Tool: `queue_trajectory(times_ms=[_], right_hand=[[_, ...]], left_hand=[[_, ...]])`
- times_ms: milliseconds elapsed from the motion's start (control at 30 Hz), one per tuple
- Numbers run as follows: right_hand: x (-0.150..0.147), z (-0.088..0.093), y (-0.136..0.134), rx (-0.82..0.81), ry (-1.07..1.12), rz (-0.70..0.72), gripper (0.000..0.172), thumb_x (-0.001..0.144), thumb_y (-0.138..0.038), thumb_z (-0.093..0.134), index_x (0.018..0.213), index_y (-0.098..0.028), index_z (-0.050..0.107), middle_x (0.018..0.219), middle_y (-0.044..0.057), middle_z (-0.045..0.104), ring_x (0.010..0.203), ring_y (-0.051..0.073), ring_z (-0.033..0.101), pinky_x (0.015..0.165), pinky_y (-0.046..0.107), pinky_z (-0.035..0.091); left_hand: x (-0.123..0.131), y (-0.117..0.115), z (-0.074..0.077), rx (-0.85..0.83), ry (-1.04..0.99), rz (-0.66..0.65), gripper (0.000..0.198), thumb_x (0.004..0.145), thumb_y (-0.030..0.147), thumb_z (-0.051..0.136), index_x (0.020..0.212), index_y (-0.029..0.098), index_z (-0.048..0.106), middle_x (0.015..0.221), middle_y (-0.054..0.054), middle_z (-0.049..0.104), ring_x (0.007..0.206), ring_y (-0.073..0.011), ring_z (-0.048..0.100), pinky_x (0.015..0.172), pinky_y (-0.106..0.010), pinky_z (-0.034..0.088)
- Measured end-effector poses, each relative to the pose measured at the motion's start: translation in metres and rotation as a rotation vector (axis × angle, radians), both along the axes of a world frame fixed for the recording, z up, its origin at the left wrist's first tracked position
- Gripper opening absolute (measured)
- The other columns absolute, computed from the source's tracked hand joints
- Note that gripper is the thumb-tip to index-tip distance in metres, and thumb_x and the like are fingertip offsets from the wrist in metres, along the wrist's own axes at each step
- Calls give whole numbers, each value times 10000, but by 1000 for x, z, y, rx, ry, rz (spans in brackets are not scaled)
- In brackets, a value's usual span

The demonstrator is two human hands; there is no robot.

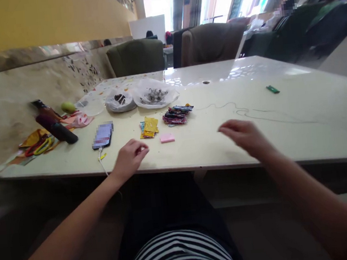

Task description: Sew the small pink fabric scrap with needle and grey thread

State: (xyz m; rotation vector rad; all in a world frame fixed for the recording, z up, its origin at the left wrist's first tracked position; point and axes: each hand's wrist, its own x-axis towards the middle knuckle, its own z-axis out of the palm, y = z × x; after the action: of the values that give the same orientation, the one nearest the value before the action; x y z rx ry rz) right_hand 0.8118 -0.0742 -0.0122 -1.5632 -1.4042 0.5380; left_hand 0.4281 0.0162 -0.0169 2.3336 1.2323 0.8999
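My left hand [130,156] is closed in a pinch over the table's front edge, left of a pink block [167,138]. Any small thing between its fingertips is too little to make out. To the right, my right hand [243,135] hovers over the white tabletop, thumb and fingers pressed together and slightly blurred; what they hold, if anything, is hidden. A thin thread [247,115] lies in loose curves beyond it. Between and beyond the hands are a stack of yellow packets [150,125] and a pile of dark, shiny packets [178,115].
A phone [103,135] on a white cable lies left. Behind are two plastic bags with contents [120,100], [157,94]. A dark bottle-like object [56,127], a green fruit [67,107] and cloths line the wall. A green item [272,89] lies right; chairs [212,42] stand opposite.
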Motion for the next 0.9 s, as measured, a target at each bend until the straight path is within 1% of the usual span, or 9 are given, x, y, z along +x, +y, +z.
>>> queue_trajectory(times_ms=[100, 233, 333, 433, 533, 600, 700, 833, 900], right_hand=[[-55, -16, 55, -34, -71, 138, 238, 833, -396, 635, 778, -175, 705, 741, 47, 678, 710, 173, 548, 687, 312, 402], [-78, -29, 90, -74, -51, 171, 275, 815, -410, 597, 753, -160, 689, 665, 15, 604, 654, 143, 493, 637, 283, 368], [-74, -32, 103, -89, 24, 170, 287, 801, -425, 622, 766, -151, 696, 629, -2, 558, 594, 117, 446, 578, 263, 344], [-74, -26, 116, -179, 206, 205, 383, 796, -489, 661, 932, -138, 731, 537, -56, 425, 479, 89, 318, 458, 244, 241], [-84, -16, 131, -250, 378, 343, 542, 773, -560, 712, 1107, -133, 725, 512, -85, 371, 445, 81, 260, 398, 231, 178], [-94, -10, 141, -251, 443, 416, 529, 740, -583, 749, 1022, -135, 727, 509, -86, 371, 445, 72, 257, 387, 221, 169], [-105, -3, 156, -228, 539, 400, 447, 655, -547, 806, 816, -154, 665, 479, -103, 339, 432, 52, 233, 385, 212, 151], [-114, 6, 172, -182, 564, 362, 422, 581, -476, 833, 764, -143, 650, 463, -89, 412, 410, 33, 229, 386, 219, 113], [-115, 5, 178, -144, 558, 360, 439, 589, -506, 832, 742, -143, 640, 452, -85, 410, 401, 33, 242, 383, 222, 113]], left_hand=[[63, 47, -15, -17, 6, 30, 206, 824, 277, 700, 975, 148, 757, 926, -90, 654, 815, -206, 603, 836, -326, 474], [98, 84, -28, -101, 245, 60, 161, 753, 225, 773, 884, 132, 756, 979, -135, 672, 973, -276, 616, 921, -373, 468], [99, 87, -27, -163, 219, 15, 56, 773, 196, 732, 760, 153, 699, 888, -103, 686, 897, -251, 624, 835, -345, 466], [96, 84, -24, -268, -28, -49, 84, 803, 232, 692, 766, 172, 646, 769, -35, 669, 748, -190, 602, 706, -297, 437], [96, 87, -18, -300, -310, -112, 181, 810, 320, 695, 750, 175, 605, 701, 4, 621, 664, -146, 547, 639, -266, 405], [97, 93, -13, -304, -439, -139, 260, 809, 394, 716, 748, 174, 591, 678, 17, 597, 635, -127, 516, 614, -252, 394], [99, 108, -7, -336, -569, -142, 357, 768, 482, 772, 774, 168, 601, 676, 20, 605, 630, -120, 518, 597, -240, 401], [104, 131, -9, -412, -711, -215, 444, 704, 499, 828, 920, 131, 703, 817, -30, 708, 737, -144, 608, 714, -262, 474], [106, 140, -13, -457, -754, -237, 439, 699, 499, 828, 893, 119, 727, 799, -33, 712, 729, -141, 609, 736, -266, 474]])
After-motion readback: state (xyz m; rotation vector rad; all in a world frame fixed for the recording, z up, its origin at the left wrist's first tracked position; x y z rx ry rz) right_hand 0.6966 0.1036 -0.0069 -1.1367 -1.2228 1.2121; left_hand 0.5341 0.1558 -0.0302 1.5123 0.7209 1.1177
